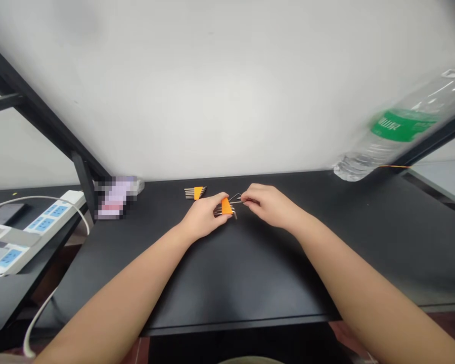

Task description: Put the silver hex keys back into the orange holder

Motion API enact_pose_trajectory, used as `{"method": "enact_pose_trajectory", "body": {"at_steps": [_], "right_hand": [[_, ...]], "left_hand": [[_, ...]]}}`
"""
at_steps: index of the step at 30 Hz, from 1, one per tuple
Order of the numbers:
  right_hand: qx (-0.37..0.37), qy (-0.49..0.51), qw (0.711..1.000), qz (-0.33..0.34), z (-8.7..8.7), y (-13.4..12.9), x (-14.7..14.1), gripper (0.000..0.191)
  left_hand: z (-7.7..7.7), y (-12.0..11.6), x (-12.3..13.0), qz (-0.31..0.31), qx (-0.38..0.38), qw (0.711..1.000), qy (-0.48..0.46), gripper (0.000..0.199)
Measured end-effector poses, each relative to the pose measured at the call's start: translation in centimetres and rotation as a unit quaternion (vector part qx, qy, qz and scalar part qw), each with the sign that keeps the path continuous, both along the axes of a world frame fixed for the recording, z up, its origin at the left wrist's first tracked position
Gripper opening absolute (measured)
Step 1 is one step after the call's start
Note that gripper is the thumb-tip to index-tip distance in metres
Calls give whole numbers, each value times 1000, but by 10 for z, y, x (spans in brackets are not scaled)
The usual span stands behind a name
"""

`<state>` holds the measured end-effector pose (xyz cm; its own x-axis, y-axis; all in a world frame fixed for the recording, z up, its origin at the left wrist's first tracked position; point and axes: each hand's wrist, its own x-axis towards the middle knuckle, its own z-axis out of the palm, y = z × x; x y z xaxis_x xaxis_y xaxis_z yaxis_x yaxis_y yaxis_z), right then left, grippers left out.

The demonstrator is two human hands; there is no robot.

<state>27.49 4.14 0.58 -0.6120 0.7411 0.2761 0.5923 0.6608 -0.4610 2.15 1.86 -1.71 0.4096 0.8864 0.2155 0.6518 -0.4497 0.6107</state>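
An orange hex key holder with several metal hex keys in it is gripped by my left hand, thumb and fingers on its two ends. My right hand, just to the right, pinches a thin metal hex key that reaches toward the holder. Whether its far end sits inside the holder I cannot tell. Behind my left hand a second orange hex key holder, also filled with several keys, lies on the black table.
A large clear bottle with a green label stands at the back right. At the left are a pixelated pinkish item and a white power strip with a white cable. A white wall rises behind the table.
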Motion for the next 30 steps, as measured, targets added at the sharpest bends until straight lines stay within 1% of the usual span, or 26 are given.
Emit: {"method": "enact_pose_trajectory", "body": {"at_steps": [4,10,12,14,17,19,21,23,25,28,30], "right_hand": [[-3,7,1000,8,-3,-4,-7,24],[-12,64,998,-3,-5,-5,-11,22],[-10,71,997,15,-5,-5,-12,21],[-16,76,996,38,-5,-7,-15,19],[-54,86,993,56,-7,-11,-21,18],[-90,87,991,52,-10,-11,-22,19],[-108,84,990,34,-11,-7,-20,19],[-94,75,993,13,-12,-3,-16,16],[-64,58,996,18,-12,0,-14,14],[-41,30,997,52,-13,2,-13,20],[-28,7,999,46,-17,5,-10,22]], "left_hand": [[-2,2,-1,-10,-4,1000,13,51],[0,4,-4,-2,-9,1000,10,51],[2,2,-2,-13,-7,1000,13,47],[4,-1,0,-35,2,999,23,38],[6,-2,3,-58,36,997,44,25],[5,-1,3,-56,59,995,49,27],[3,1,1,-50,68,995,49,33],[0,2,0,-43,68,995,51,42],[-1,3,-2,-39,63,996,53,46],[-2,2,-1,-46,42,997,47,44],[-1,0,0,-47,23,998,39,44]]}}
